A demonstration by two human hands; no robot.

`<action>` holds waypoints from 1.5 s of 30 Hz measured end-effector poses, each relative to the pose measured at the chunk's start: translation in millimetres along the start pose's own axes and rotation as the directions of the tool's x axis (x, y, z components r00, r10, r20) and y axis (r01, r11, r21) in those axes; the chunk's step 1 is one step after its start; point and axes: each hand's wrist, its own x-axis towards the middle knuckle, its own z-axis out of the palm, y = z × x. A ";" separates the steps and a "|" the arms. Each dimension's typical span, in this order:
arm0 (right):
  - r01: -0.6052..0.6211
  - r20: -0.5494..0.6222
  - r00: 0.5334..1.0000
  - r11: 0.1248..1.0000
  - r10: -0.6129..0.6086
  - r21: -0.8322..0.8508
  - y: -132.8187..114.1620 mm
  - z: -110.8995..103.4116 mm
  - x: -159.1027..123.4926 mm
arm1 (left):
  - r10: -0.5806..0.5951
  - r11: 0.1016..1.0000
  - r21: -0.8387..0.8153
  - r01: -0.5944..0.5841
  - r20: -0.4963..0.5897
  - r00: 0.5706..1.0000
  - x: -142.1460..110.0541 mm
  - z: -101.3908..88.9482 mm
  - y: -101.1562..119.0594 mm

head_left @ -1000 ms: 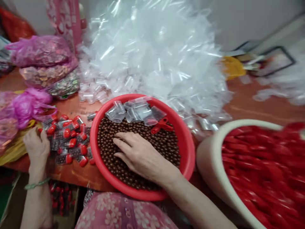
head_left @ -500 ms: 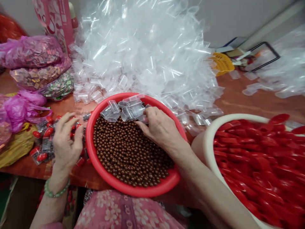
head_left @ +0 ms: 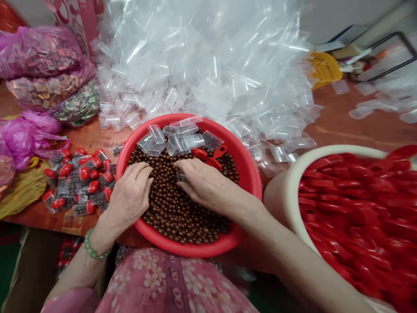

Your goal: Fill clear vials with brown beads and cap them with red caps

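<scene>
A red basin (head_left: 250,174) full of round brown balls (head_left: 182,221) sits in front of me. In my right hand (head_left: 205,184), over the balls, is a small clear plastic cup (head_left: 181,176), mostly covered by the fingers. My left hand (head_left: 130,191) reaches over the basin's left rim, its fingers curved and apart from the thumb, with nothing visible between them. Several clear cups (head_left: 192,141) lie on the balls at the far side. Beside them rest a few red caps (head_left: 213,163).
Filled clear containers with red caps (head_left: 84,187) lie left of the basin. Behind it rises a large heap of clear cups (head_left: 202,65). A cream bucket (head_left: 291,195) of red caps (head_left: 358,208) stands right. Pink bags (head_left: 48,52) and a yellow basket (head_left: 325,69) lie farther back.
My left hand has moved right, from over the capped containers to the basin. My right hand has come nearer from the loose cups, now with a cup, uncovering red caps.
</scene>
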 end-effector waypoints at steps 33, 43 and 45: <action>-0.140 0.171 0.981 0.944 0.091 0.300 0.8 17.6 30.9 | -0.095 0.954 -0.225 0.199 0.402 0.911 23.0 8.4 9.5; 0.009 -0.060 0.996 0.591 0.066 0.807 7.3 9.5 10.6 | -0.022 0.715 -0.660 0.232 0.310 0.950 22.8 -3.4 -4.0; 0.027 -0.068 0.996 0.535 0.057 0.844 5.9 6.9 9.9 | 0.003 0.665 -0.708 0.235 0.317 0.948 20.4 -4.3 -0.9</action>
